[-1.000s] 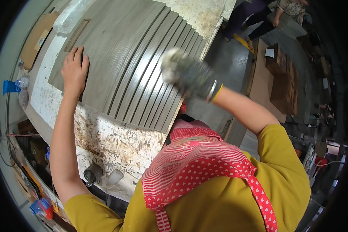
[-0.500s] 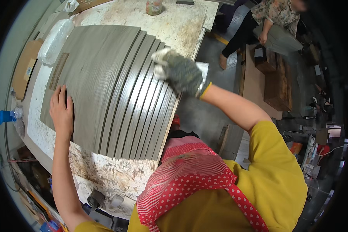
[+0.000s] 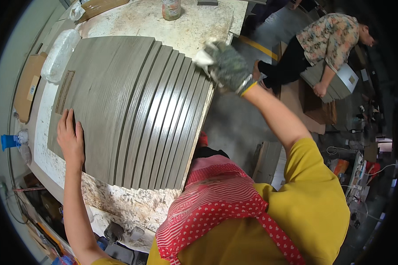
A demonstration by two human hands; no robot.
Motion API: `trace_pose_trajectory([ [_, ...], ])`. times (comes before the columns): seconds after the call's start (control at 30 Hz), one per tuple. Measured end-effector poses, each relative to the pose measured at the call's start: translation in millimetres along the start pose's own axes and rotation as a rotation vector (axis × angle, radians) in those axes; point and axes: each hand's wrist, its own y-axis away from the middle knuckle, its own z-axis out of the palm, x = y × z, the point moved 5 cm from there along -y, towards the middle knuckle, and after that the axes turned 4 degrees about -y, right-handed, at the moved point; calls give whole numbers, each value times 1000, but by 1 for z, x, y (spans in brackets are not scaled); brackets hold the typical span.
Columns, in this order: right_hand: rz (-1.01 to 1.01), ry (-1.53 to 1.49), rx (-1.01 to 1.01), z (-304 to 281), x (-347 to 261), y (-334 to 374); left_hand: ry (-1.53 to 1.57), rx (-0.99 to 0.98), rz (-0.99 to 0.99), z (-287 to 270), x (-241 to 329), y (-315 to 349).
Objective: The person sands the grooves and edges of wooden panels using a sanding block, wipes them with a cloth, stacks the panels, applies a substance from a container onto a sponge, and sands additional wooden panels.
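Grey wood-grain boards (image 3: 106, 88) lie fanned out like steps on the worktable, their edges overlapping toward the right. My bare left hand (image 3: 70, 139) rests on the left part of the top board, fingers stretched out below a narrow rectangular slot (image 3: 65, 92). On my right hand (image 3: 227, 66) is a dark grey knitted glove with a yellow cuff. It is raised at the far right corner of the fan, its fingers closed on a white rag (image 3: 203, 58), somewhat blurred. Whether the rag touches the last board's edge I cannot tell.
The paint-stained white worktable (image 3: 199, 26) carries a jar (image 3: 171, 9) at the back. A clear plastic-wrapped bundle (image 3: 61, 55) and a cardboard piece (image 3: 28, 88) lie at the left. Beyond the right edge, a co-worker (image 3: 331, 42) carries grey panels (image 3: 340, 84) past boxes.
My right hand with the rag has moved up and right to the fan's far corner. My left hand stays on the board. The co-worker has come further into view with the panels.
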Motion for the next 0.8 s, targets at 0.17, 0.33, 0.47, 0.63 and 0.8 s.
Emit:
trace_pose_trajectory([
  [0.17,31,-176,-193,48,-29,16,5,14,34,3,1,-7],
  [0.33,120,62,-309,31,19,-10,11,22,35,-2,2,-6],
  [0.47,-21,-121,-110,36,-6,6,4,13,36,3,0,-6],
  [0.63,104,-34,-296,32,28,1,5,38,71,-1,2,0],
  [0.8,226,-353,-284,16,-16,-2,-7,37,21,0,-5,2],
])
